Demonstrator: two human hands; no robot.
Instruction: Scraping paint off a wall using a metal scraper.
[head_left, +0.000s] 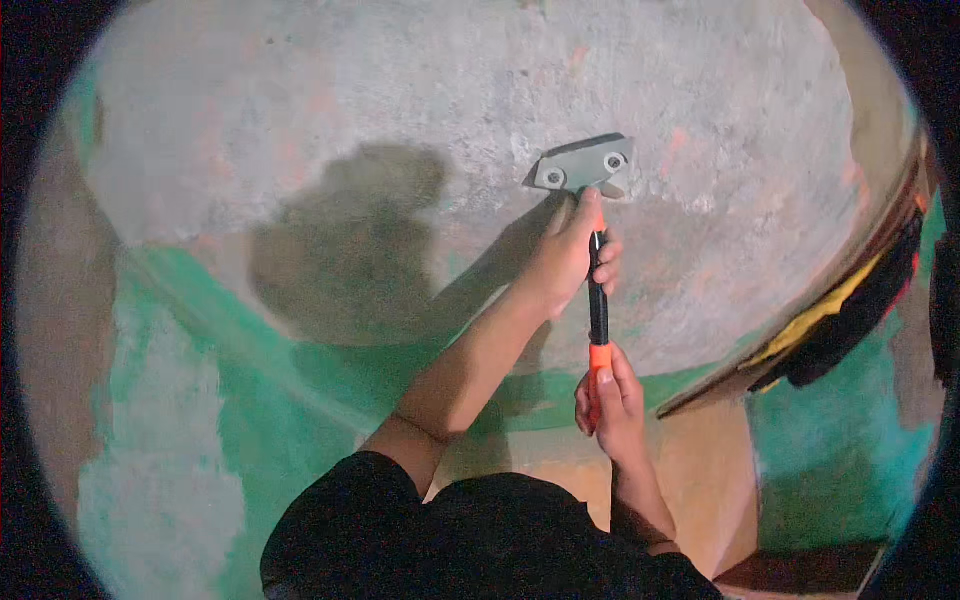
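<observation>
Both my hands are on one long-handled scraper, its grey metal head (585, 163) held by two screws and lying against a grey, patchy painted surface (420, 82). My left hand (576, 251) wraps the upper handle just below the head, with the thumb pointing up towards it. Lower down, my right hand (616, 409) grips the orange end of the handle. Between the hands runs the black shaft (598, 307). The head sits slightly tilted, and the left fingers partly cover the joint between head and handle.
Green paint (277, 367) borders the grey area below and to the left. A long dark edge (750, 364) curves up the right side beside a black and yellow shape (840, 322), which I cannot identify. Shadows of my head and arms fall across the surface.
</observation>
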